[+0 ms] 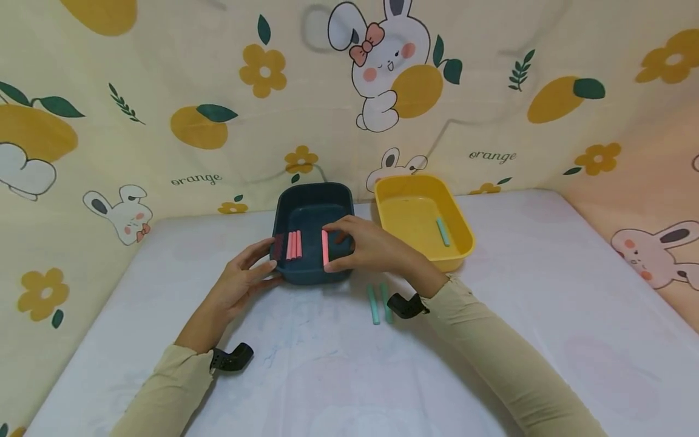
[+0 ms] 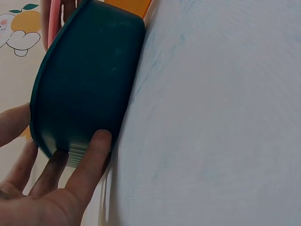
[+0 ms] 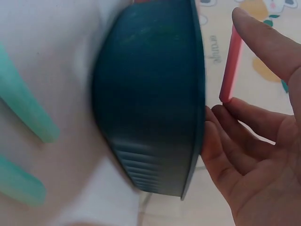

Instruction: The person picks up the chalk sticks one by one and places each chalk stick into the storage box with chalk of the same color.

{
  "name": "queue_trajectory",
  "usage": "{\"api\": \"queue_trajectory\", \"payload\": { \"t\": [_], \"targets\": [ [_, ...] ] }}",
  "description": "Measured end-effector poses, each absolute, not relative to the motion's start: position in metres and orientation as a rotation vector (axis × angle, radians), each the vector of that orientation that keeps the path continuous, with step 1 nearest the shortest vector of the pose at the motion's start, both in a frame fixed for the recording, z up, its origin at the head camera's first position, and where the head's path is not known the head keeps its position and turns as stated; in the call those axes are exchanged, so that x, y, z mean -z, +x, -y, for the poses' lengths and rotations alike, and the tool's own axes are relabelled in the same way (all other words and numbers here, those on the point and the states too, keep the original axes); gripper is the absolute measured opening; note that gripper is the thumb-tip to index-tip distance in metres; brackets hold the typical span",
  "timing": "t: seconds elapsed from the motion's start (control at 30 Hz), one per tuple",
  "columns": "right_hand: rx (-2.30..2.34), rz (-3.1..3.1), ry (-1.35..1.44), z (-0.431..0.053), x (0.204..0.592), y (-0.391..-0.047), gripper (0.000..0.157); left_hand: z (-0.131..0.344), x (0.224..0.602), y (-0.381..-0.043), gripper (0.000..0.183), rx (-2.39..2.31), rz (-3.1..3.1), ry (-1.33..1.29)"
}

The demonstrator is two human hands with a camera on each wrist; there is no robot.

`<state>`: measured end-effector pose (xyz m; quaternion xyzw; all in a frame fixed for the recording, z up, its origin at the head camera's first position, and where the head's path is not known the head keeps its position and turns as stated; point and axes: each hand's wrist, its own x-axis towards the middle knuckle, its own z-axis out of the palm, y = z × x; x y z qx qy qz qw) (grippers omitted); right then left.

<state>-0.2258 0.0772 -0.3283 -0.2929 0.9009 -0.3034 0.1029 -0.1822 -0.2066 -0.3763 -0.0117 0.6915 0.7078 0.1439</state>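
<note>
My right hand (image 1: 371, 244) pinches a pink stick (image 1: 325, 247) by its two ends, between thumb and fingertip, over the dark teal basin (image 1: 311, 276). In the right wrist view the stick (image 3: 230, 66) stands just past the basin's rim, with other fingers touching that rim. My left hand (image 1: 243, 280) holds the basin's left side, its thumb at the rim and fingers against the outer wall (image 2: 89, 70). Several pink sticks (image 1: 293, 245) lie side by side in the left part of the basin, with darker reddish ones beside them.
A yellow basin (image 1: 464, 246) stands to the right, with one mint-green stick (image 1: 443, 232) inside. Two more mint-green sticks (image 1: 374, 304) lie on the white table (image 1: 327, 376), below my right wrist. Behind rises a patterned cloth (image 1: 327, 109).
</note>
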Motion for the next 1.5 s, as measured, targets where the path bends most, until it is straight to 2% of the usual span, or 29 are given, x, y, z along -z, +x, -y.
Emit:
{"api": "queue_trajectory", "payload": {
  "t": [0.57,0.93,1.27,1.5],
  "targets": [
    [0.797,-2.606,-0.898,-0.057,0.342,-0.254,0.077,0.204,0.378,-0.184,0.061,-2.015,-2.000,-0.082],
    [0.739,-2.609,-0.867,-0.045,0.339,-0.269,0.074,0.206,0.379,-0.183,0.061,-2.029,-1.990,-0.055],
    [0.584,-2.673,-0.956,-0.029,0.344,-0.280,0.078,0.209,0.378,-0.181,0.063,-2.035,-1.987,-0.020],
    [0.463,-2.664,-0.923,-0.018,0.350,-0.285,0.079,0.208,0.377,-0.181,0.063,-2.035,-1.981,-0.034]
  ]
}}
